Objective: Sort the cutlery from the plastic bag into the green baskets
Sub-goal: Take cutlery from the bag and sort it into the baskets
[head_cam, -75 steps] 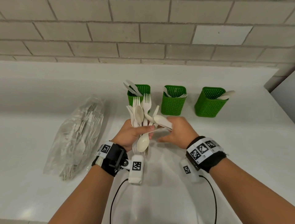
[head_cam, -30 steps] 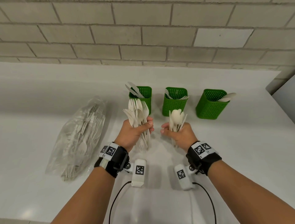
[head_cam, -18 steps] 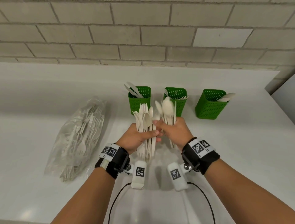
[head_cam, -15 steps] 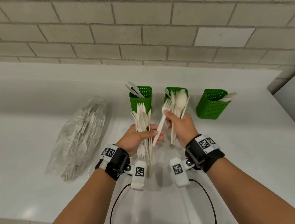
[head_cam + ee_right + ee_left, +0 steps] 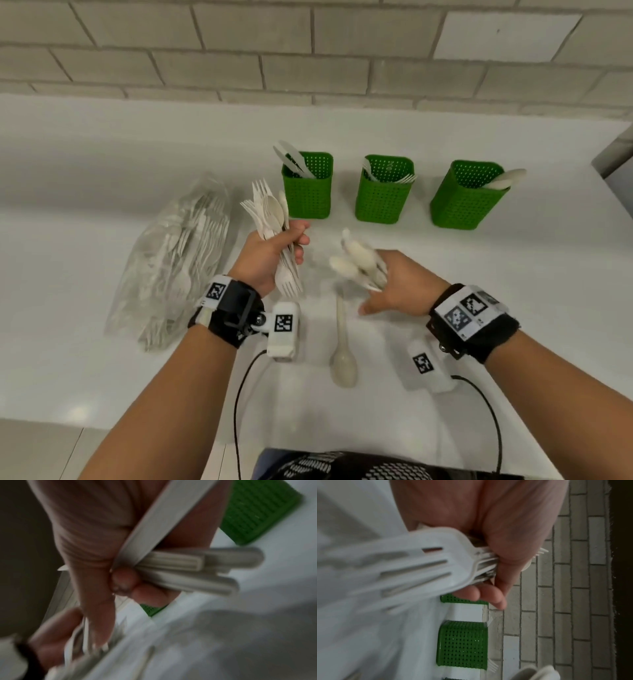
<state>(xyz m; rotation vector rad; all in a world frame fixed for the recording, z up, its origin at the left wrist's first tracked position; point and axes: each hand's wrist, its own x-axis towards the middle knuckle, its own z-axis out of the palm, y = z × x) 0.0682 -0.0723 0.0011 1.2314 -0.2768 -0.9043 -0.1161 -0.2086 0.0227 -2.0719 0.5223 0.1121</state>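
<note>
White counter below brick wall

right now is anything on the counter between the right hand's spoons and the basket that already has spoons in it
Nothing visible. The right hand holds its spoons above bare counter, and the stretch up to the right basket with spoons in it is open. The middle basket stands to the left of that line, and one loose spoon lies nearer the person, behind the path.

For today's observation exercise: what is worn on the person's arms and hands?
Forearms and hands are bare, no sleeves or gloves. The left wrist and right wrist each carry a black strap with square black-and-white code markers, plus a white camera box bearing a marker, trailing a black cable.
</note>
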